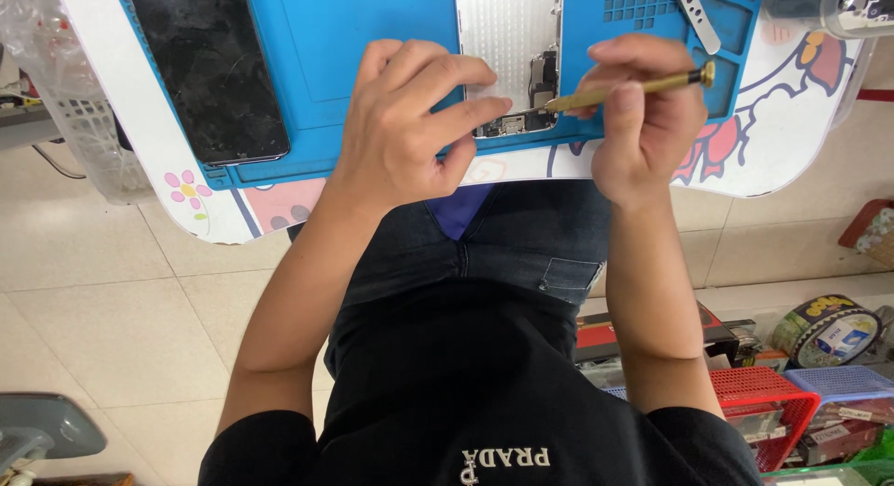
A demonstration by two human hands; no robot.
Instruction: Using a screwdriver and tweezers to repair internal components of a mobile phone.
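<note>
The right hand [643,123] pinches a brass screwdriver [626,90], its tip at the lower end of an opened phone [510,58] (its insides exposed) on the blue mat [372,39]. The left hand [410,123] presses fingertips against the phone's edge. A dark screen panel [209,67] lies well apart.

The left hand [410,123] covers the lower left corner of the opened phone [509,48], whose upper part the top edge cuts off. The screwdriver [624,90] tip is too small to make out, and the picture's edge also crops the metal tweezers [694,16].
</note>
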